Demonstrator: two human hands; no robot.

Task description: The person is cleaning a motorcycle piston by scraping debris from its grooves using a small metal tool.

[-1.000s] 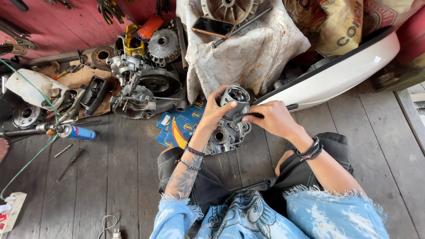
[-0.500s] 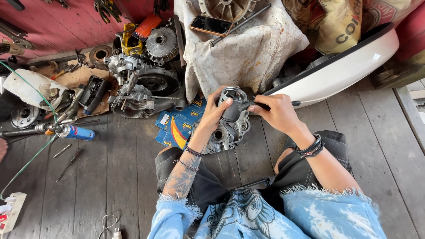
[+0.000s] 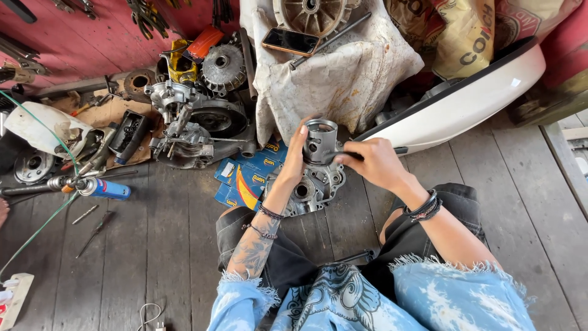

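Observation:
A grey metal engine cylinder [image 3: 321, 141] stands upright on a grey engine crankcase [image 3: 313, 187] that lies on the wooden floor in front of my knees. My left hand [image 3: 296, 154] presses against the cylinder's left side. My right hand [image 3: 373, 162] grips a dark tool [image 3: 399, 150] whose tip meets the cylinder's right side. The tool's working end is hidden behind my fingers.
Blue cardboard boxes [image 3: 245, 178] lie under the crankcase. Engine parts [image 3: 196, 119] pile up at the left, a blue torch canister [image 3: 104, 188] and screwdrivers [image 3: 95, 224] on the floor. A white cloth [image 3: 343, 79] carries a phone [image 3: 290, 41]; a white body panel [image 3: 465, 101] lies right.
The view has shifted slightly. My right hand has moved a little closer against the cylinder's right side; the left hand stays on the cylinder.

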